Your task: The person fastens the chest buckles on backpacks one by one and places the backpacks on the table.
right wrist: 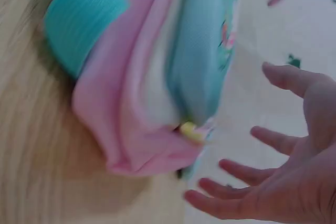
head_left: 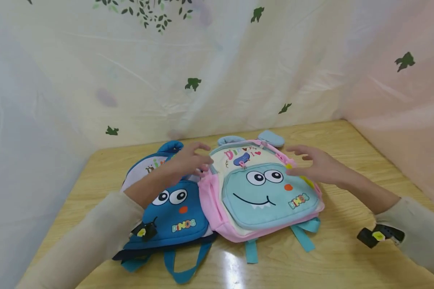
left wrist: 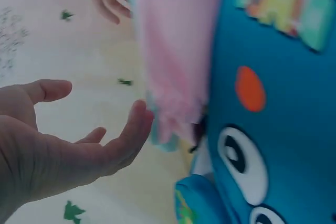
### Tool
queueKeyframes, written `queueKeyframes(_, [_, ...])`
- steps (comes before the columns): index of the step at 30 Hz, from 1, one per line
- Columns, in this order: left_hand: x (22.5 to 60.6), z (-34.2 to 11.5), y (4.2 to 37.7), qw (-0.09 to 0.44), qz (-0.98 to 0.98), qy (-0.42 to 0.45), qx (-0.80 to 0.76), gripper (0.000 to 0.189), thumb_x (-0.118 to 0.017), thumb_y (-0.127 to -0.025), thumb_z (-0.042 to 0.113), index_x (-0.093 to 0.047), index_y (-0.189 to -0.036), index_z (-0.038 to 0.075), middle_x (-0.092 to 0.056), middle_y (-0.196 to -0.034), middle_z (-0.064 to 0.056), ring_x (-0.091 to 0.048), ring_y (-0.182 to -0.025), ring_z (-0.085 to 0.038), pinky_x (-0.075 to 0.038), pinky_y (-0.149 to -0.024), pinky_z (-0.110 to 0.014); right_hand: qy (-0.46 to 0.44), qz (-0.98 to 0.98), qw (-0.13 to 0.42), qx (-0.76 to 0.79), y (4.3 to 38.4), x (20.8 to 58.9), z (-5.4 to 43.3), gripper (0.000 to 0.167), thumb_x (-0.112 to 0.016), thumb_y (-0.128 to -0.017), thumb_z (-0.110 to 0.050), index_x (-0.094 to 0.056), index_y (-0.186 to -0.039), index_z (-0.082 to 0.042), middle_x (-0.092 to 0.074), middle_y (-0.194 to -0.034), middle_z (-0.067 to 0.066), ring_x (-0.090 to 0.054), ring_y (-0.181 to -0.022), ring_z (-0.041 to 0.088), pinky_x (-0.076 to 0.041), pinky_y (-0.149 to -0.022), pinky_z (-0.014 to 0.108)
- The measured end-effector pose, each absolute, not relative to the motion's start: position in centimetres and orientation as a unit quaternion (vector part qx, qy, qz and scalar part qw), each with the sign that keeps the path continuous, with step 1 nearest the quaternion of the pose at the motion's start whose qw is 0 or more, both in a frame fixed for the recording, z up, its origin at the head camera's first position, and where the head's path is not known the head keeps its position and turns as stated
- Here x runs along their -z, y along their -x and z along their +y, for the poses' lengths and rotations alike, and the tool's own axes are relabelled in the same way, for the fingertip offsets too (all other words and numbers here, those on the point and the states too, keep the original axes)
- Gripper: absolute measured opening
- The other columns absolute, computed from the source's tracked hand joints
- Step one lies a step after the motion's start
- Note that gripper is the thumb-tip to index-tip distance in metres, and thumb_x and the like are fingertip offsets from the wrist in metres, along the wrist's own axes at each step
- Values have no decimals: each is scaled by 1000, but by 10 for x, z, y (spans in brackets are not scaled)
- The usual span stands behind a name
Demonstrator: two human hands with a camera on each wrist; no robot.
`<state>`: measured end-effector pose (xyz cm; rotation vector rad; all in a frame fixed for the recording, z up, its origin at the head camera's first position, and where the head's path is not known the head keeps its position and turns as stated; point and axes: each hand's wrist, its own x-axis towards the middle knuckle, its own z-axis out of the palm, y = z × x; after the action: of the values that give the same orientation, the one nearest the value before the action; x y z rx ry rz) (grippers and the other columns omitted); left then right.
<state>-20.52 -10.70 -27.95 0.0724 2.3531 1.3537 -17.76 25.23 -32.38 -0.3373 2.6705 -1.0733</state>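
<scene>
Two cartoon-faced backpacks lie side by side on the wooden table. The pink and light-blue backpack [head_left: 260, 200] is on the right, its left side overlapping the dark-blue backpack [head_left: 181, 204]. My left hand [head_left: 189, 158] is above the dark-blue one, near the pink bag's upper left side, with spread fingers. In the left wrist view, the left hand [left wrist: 79, 145] has nothing between thumb and fingers. My right hand [head_left: 316, 164] hovers by the pink bag's upper right edge. The right wrist view shows the right hand [right wrist: 294, 156] with fingers apart and holding nothing.
The wooden table [head_left: 354, 160] extends past both bags. A pale curtain [head_left: 148, 100] with green leaf prints rises at the back and sides. Teal straps [head_left: 304, 237] stick out beneath the bags toward the front.
</scene>
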Motion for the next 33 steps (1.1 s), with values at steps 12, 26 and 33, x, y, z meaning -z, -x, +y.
queueKeyframes(12, [292, -114, 209, 293, 864, -38, -407, 41, -50, -108, 28, -48, -144, 8, -62, -117, -20, -64, -112, -37, -60, -87, -49, 61, 880, 231, 411, 188, 354, 275, 83, -77, -93, -36, -34, -158, -8, -41, -143, 33, -50, -121, 43, -58, -83, 39])
queueKeyframes(26, [297, -113, 211, 179, 792, 8, -583, 43, -46, -107, 15, -48, -149, 6, -57, -125, -20, -60, -111, -31, -57, -97, -45, 61, 865, 217, 448, 185, 356, 278, 84, -77, -94, -31, -32, -161, -6, -41, -144, 32, -60, -108, 33, -57, -78, 37])
queueKeyframes(33, [293, -119, 210, 126, 750, 1, -650, 47, -53, -105, 10, -46, -151, 3, -54, -137, -21, -59, -119, -32, -49, -109, -41, 61, 833, 232, 498, 181, 353, 273, 85, -74, -95, -30, -28, -163, -9, -34, -152, 31, -51, -125, 40, -58, -81, 39])
